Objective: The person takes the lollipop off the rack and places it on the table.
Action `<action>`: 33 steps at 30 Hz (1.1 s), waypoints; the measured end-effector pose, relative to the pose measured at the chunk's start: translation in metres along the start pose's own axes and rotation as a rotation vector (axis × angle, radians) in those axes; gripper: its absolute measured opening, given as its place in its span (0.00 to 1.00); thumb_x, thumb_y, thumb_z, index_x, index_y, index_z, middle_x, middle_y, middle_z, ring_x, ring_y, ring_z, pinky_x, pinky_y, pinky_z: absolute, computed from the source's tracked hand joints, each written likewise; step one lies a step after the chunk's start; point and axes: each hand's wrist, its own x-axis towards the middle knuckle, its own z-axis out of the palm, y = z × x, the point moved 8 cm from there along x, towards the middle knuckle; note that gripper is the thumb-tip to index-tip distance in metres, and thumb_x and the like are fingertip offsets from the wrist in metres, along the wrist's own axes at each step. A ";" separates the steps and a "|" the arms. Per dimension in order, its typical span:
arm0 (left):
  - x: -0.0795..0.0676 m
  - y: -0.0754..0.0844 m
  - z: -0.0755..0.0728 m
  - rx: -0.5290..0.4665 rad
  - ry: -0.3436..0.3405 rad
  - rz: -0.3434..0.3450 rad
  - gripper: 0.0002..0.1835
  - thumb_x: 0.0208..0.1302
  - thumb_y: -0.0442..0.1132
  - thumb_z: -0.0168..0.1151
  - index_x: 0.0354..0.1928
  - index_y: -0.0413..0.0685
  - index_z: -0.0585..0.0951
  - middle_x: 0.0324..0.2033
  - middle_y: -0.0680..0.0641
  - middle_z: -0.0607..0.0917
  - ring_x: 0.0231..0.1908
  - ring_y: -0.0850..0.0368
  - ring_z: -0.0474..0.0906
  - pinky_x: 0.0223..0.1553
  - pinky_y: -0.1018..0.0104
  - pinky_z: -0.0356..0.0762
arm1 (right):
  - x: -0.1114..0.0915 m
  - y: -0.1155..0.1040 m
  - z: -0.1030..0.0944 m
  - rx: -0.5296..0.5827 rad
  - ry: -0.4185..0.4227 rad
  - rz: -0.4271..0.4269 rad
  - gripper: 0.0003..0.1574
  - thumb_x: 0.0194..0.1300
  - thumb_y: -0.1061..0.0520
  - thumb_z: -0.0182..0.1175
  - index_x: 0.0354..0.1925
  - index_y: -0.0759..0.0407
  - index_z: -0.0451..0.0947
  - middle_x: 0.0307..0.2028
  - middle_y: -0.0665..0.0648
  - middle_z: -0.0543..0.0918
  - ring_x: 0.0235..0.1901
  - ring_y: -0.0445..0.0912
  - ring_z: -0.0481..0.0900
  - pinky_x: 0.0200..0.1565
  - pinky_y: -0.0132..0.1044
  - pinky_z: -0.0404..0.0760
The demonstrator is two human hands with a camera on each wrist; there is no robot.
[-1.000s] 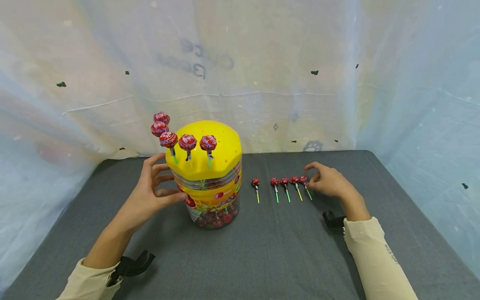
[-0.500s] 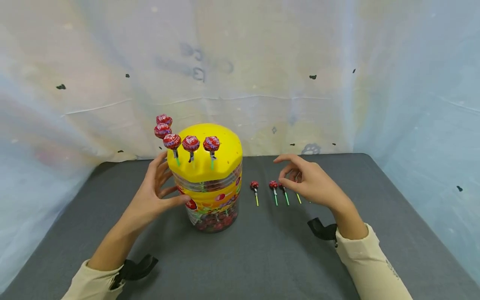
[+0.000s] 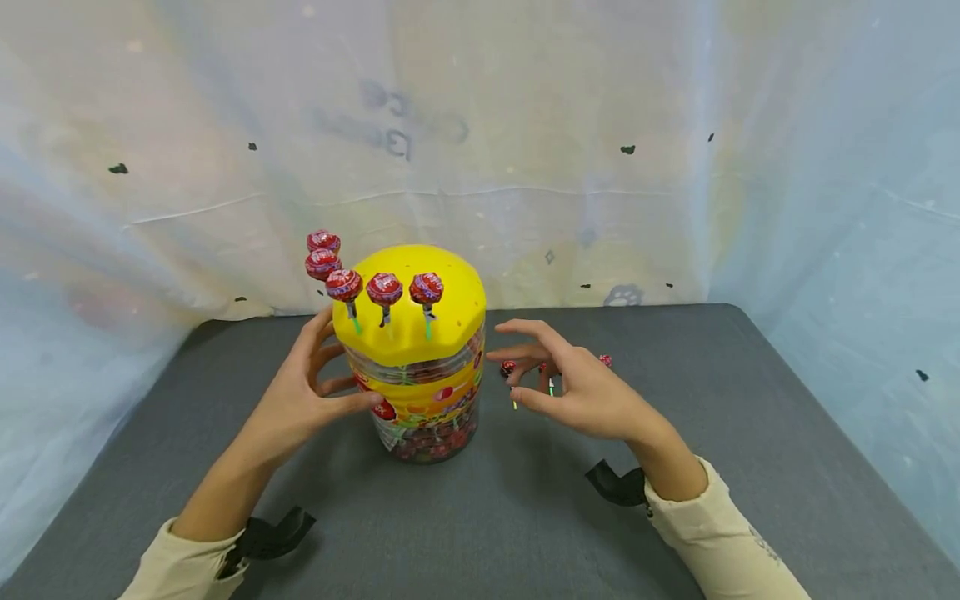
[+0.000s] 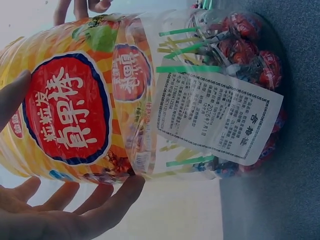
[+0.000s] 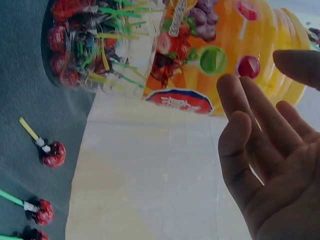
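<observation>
A tall clear candy jar [image 3: 423, 396] with a yellow lid [image 3: 450, 287] stands left of the middle of the table, lollipops visible inside its lower part. Several red-wrapped lollipops [image 3: 385, 289] stick up from the lid's left and front edge. My left hand [image 3: 296, 400] holds the jar's left side, thumb in front and fingers curved round behind; the left wrist view shows its printed label [image 4: 67, 107]. Just right of the jar hovers my right hand [image 3: 581, 392], fingers spread and slightly bent, holding nothing. In the right wrist view its fingers [image 5: 270, 115] are close to the jar; contact is unclear.
Several lollipops lie in a row on the grey table [image 3: 480, 525], right of the jar. The nearest lollipop [image 5: 52, 154] has a yellow stick; my right hand partly covers the others in the head view. A pale printed curtain [image 3: 525, 167] hangs behind the table.
My right hand has moved left from the far end of the lollipop row to beside the jar. My left hand has stayed on the jar, and the lollipops in the lid stand as before.
</observation>
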 end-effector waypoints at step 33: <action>-0.006 -0.001 -0.009 0.019 0.047 -0.092 0.52 0.61 0.36 0.71 0.75 0.72 0.45 0.73 0.44 0.54 0.66 0.42 0.59 0.51 0.50 0.80 | 0.021 -0.017 -0.012 -0.004 0.305 -0.032 0.50 0.69 0.58 0.62 0.76 0.31 0.46 0.55 0.49 0.83 0.38 0.38 0.83 0.36 0.35 0.81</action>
